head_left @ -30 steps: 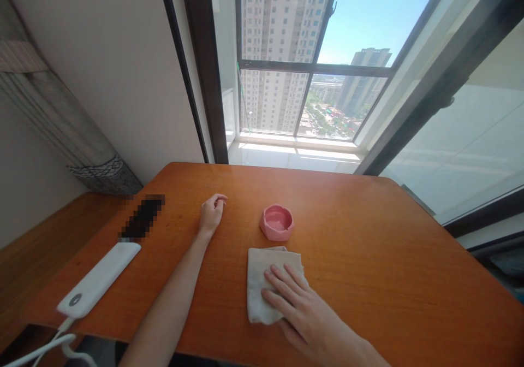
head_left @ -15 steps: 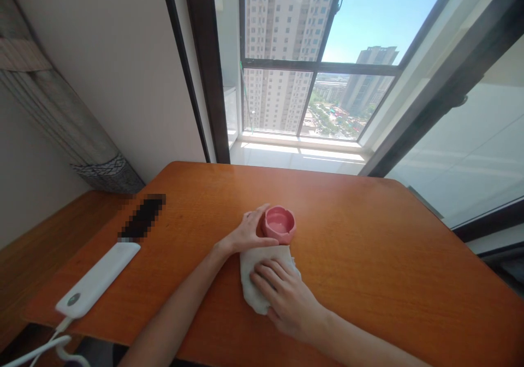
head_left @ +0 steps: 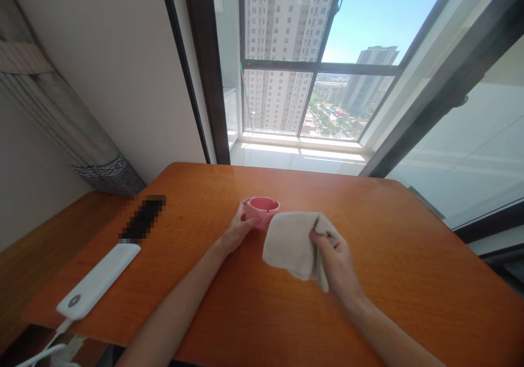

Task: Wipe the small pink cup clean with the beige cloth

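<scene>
Your left hand (head_left: 238, 229) grips the pink bowl (head_left: 264, 214) at its left side, mid-desk (head_left: 388, 247) | your right hand (head_left: 340, 266) pinches the pale cloth (head_left: 290, 246), near-right of the bowl | white device (head_left: 100, 279): left

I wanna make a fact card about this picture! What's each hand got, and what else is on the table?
Left hand: holding the pink bowl by its left side
Right hand: gripping the pale cloth, which hangs down
Cloth and bowl: cloth partly covers the bowl from view; can't tell if they touch
Table: orange-brown wood
On its left side: white device with a cord; dark pixelated patch beyond it
</scene>
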